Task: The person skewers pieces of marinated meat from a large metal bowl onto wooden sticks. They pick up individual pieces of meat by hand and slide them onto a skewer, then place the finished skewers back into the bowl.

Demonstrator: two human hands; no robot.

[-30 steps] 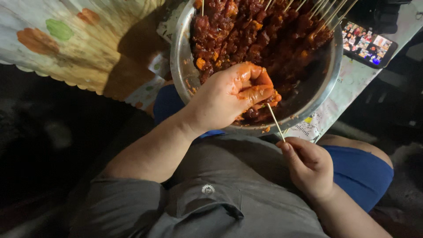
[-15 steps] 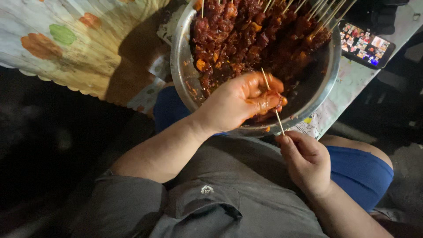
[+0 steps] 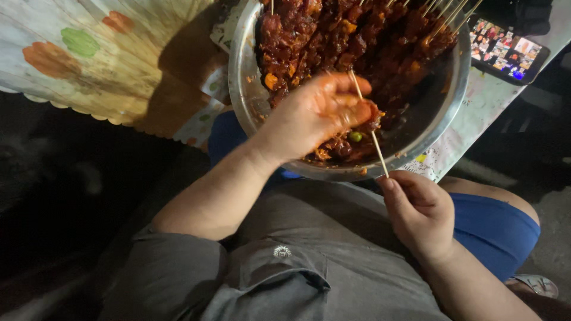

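Floral oilcloth in cream, orange and green covers the table [image 3: 95, 65] at ten o'clock. Toward twelve o'clock sits a wide steel bowl [image 3: 247, 89], its near rim hanging over the table edge above the person's lap. It is piled with dark red marinated meat [image 3: 333, 35], and finished skewers [image 3: 443, 15] lean against its far wall at one o'clock.

The left hand [image 3: 315, 116] reaches in over the near rim at the centre of the view. Its fingers are curled narrow around a chunk of meat [image 3: 370, 116], sauce coating the fingertips. A thin wooden skewer [image 3: 369, 122] runs through that chunk, its tip rising past the knuckles and its lower end slanting down toward five o'clock. There the right hand [image 3: 419, 211], just below the rim, pinches the butt of the stick between thumb and fingers, the rest of the hand loosely closed.

The meat looks soft and slick with marinade, so it would probably slip unless cupped from behind, as the left hand has it. The skewer seems light and stiff but thin enough to bow or snap under a sideways push; a grip low on the bare end, well clear of the point, appears soundest.

At two o'clock a phone [image 3: 505, 50] with a lit screen lies on the cloth beside the bowl. Grey shirt and blue shorts fill the bottom.
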